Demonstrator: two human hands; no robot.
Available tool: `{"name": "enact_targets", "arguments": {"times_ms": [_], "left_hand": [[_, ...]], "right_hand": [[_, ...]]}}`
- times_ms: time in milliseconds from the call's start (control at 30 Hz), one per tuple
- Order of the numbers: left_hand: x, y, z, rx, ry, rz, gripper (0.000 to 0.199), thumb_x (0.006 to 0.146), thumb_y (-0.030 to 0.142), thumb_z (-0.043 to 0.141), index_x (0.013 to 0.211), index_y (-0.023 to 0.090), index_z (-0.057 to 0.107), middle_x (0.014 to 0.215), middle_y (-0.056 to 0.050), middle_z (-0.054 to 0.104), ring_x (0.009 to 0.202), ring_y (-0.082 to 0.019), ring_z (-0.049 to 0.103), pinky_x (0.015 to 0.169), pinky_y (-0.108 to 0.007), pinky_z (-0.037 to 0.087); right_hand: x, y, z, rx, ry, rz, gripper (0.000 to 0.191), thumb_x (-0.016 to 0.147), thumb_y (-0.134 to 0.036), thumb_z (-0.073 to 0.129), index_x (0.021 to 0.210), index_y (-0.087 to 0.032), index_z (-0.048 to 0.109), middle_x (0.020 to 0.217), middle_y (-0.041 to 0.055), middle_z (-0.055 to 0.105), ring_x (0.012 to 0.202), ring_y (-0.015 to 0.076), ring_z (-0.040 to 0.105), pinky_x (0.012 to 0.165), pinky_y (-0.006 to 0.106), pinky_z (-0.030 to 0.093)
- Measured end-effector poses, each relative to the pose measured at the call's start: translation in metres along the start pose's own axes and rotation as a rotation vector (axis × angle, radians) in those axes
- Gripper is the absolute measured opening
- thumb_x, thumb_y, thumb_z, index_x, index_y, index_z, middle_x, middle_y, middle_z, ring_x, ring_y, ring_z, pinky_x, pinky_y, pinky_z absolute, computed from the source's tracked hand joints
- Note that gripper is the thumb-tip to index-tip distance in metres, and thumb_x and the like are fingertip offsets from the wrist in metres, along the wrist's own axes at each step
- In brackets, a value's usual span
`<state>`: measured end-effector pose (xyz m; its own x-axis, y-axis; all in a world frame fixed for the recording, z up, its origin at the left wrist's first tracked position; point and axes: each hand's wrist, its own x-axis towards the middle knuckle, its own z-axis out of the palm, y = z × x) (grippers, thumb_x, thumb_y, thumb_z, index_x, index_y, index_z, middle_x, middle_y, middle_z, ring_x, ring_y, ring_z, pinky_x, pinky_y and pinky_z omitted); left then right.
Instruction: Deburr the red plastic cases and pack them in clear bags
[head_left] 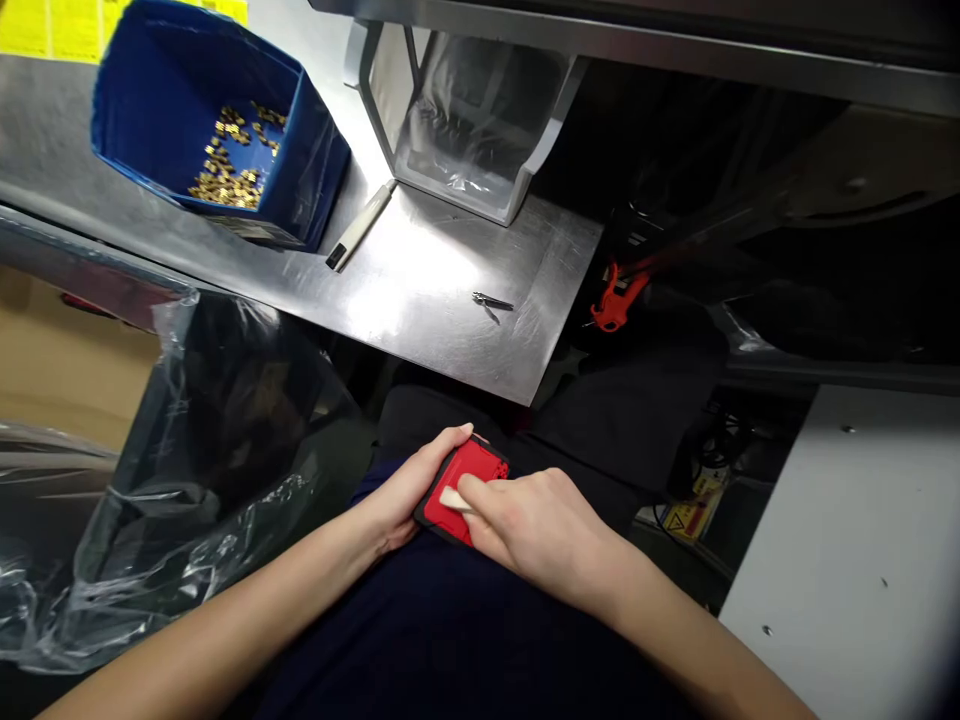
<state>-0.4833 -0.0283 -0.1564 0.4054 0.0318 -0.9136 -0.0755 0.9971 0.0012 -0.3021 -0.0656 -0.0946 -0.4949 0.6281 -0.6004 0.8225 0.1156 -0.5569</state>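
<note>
My left hand (411, 490) grips a red and black case (459, 470), about the size of a phone, by its left edge, over my lap. Between the thumb and fingers of my right hand (529, 515) is a small cream-white piece (454, 499), pressed against or held just over the red face; its kind cannot be made out. My right hand covers the case's lower right part. On the metal table beyond lie a nail clipper (493, 302) and a white stick-shaped tool (361, 226) with a black end.
A blue bin (315, 150) with small brass parts (232, 180) stands at the upper left, beside a grey-framed clear bin (480, 120). The table's corner (531, 400) juts toward my lap. Clear plastic lines a bin (187, 480) at left. An orange-handled tool (616, 298) is right of the table.
</note>
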Motion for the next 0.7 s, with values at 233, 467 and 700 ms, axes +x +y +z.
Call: {"name": "enact_targets", "arguments": {"times_ms": [233, 467, 700], "left_hand": [[0.004, -0.001, 0.0, 0.006, 0.015, 0.03, 0.046, 0.09, 0.058, 0.066, 0.093, 0.014, 0.075, 0.084, -0.011, 0.078, 0.07, -0.022, 0.072, 0.064, -0.028, 0.058], [-0.007, 0.004, -0.014, -0.117, 0.016, 0.112, 0.04, 0.095, 0.052, 0.062, 0.111, 0.016, 0.071, 0.097, -0.014, 0.08, 0.076, -0.026, 0.077, 0.071, -0.034, 0.062], [-0.011, 0.013, -0.037, -0.165, 0.034, 0.38, 0.044, 0.099, 0.048, 0.054, 0.128, 0.015, 0.059, 0.11, -0.021, 0.078, 0.094, -0.035, 0.078, 0.086, -0.047, 0.062]], "right_hand": [[0.008, -0.001, -0.005, -0.03, -0.026, -0.012, 0.018, 0.107, -0.036, 0.046, 0.099, -0.026, 0.058, 0.08, -0.004, 0.076, 0.065, 0.0142, 0.068, 0.054, 0.031, 0.017], [-0.004, 0.017, -0.018, 0.073, -0.028, 0.015, 0.009, 0.102, -0.031, 0.053, 0.095, -0.025, 0.057, 0.074, -0.006, 0.07, 0.06, 0.0129, 0.063, 0.056, 0.028, 0.021], [0.079, 0.042, -0.052, 0.283, 0.395, 0.154, 0.027, 0.106, -0.043, 0.043, 0.111, -0.022, 0.06, 0.095, 0.0015, 0.072, 0.086, 0.0198, 0.069, 0.071, 0.027, 0.041]]}}
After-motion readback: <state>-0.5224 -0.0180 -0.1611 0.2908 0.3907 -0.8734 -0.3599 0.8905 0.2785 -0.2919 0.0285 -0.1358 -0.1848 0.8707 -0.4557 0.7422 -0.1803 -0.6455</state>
